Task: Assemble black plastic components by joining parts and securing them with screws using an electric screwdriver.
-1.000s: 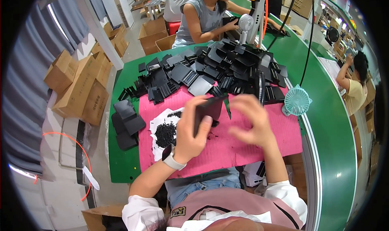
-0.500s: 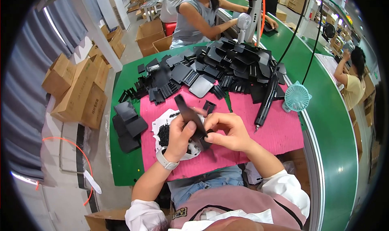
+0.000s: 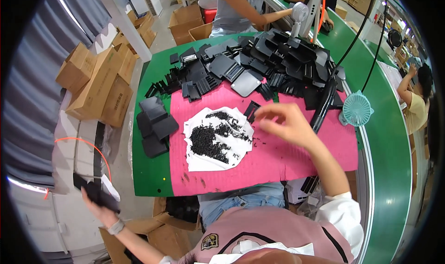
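Holding left hand (image 3: 99, 212): we stretch this arm out past the table's left edge, low, fingers closed on the panel and partly hidden by it.
Flat black plastic panel (image 3: 96, 193): in that hand, tilted, clear of the table.
Right hand (image 3: 286, 124): we hover it above the sheet with bent fingers, thumb and forefinger apart, near a small black rectangular part (image 3: 252, 110).
Green table (image 3: 150, 177): it carries a ribbed pink sheet (image 3: 306, 157), where a white cloth (image 3: 195, 165) bears tiny black rod-like pieces (image 3: 204, 142).
Far side: black plastic parts (image 3: 222, 65) heap up; a black pen-shaped power tool (image 3: 324, 108) leans beside a round teal fan (image 3: 358, 109).
Room: brown cardboard cartons (image 3: 95, 83) stand left; a co-worker in a grey top (image 3: 238, 9) sits opposite us.
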### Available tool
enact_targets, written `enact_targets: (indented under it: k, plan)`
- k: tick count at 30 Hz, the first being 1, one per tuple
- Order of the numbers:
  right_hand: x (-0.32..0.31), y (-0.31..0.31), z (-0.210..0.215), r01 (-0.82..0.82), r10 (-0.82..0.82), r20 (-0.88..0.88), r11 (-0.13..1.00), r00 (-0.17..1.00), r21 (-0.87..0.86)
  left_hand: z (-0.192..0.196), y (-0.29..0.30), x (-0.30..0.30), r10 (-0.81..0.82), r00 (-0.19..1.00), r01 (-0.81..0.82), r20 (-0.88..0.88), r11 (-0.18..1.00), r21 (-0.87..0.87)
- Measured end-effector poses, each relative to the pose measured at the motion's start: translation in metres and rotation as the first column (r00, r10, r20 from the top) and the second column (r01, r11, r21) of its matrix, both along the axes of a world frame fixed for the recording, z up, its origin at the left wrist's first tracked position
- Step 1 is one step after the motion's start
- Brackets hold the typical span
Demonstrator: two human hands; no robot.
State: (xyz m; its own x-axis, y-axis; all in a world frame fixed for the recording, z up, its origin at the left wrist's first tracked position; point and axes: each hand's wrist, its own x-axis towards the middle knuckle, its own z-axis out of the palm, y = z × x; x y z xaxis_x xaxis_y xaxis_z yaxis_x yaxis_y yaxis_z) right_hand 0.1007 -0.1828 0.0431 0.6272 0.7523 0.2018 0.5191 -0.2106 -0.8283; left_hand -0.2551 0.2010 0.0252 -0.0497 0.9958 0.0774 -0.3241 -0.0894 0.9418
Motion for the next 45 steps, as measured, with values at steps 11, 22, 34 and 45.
enact_targets:
  k: [11,22,34,45]
  plan:
    - [0.084,0.110,-0.051,0.445,-0.190,0.799,0.889,0.571,-0.107,-0.242,0.065,-0.400,0.543,0.805,-0.574,-0.239,0.608,-0.549]
    - [0.076,0.100,-0.008,0.492,-0.485,0.399,0.866,0.778,0.092,-0.101,0.033,-0.103,-0.204,0.968,0.210,-0.146,0.977,0.028]
    - [-0.044,0.041,0.002,0.114,-0.146,0.591,0.989,0.793,0.092,-0.016,-0.203,0.238,-0.953,0.285,0.948,-0.099,0.266,0.176]
    - [0.082,0.034,-0.064,0.552,-0.173,0.717,0.763,0.676,-0.336,-0.031,-0.169,0.261,-0.981,0.189,0.980,0.046,0.191,0.053]
